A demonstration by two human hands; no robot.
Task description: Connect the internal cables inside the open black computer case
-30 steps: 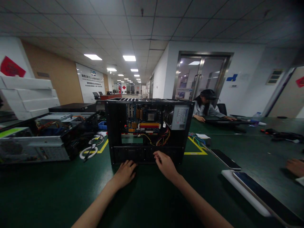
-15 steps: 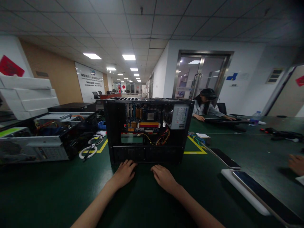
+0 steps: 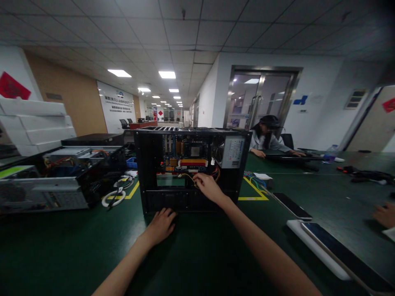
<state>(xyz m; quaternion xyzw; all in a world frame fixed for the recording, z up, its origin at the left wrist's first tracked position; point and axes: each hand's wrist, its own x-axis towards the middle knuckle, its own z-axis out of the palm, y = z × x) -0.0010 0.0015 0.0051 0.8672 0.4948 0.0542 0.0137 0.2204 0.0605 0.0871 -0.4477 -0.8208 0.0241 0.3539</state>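
Note:
A black computer case (image 3: 191, 200) stands upright in front of me with its side open. Inside are a motherboard (image 3: 195, 151), yellow and red memory slots (image 3: 194, 163) and a silver power supply (image 3: 233, 151) at upper right. My right hand (image 3: 209, 187) reaches into the lower part of the case, its fingers closed at a thin yellow cable (image 3: 187, 176) with a small white plug at its left end. The fingertips partly hide the cable and the wire bundle behind. My left hand (image 3: 162, 224) lies on the table with fingers spread, at the case's lower front edge.
Another opened computer case (image 3: 58, 189) lies on the left, beside coiled white cables (image 3: 114, 198) and a blue bin (image 3: 132, 162). To the right are phones (image 3: 291, 205) and a white slab (image 3: 317, 248). A person (image 3: 267, 135) sits across the green table; another person's hand (image 3: 385, 213) shows far right.
My right hand has lifted from the table and moved up and forward into the case, to the yellow cable. My left hand has stayed in place.

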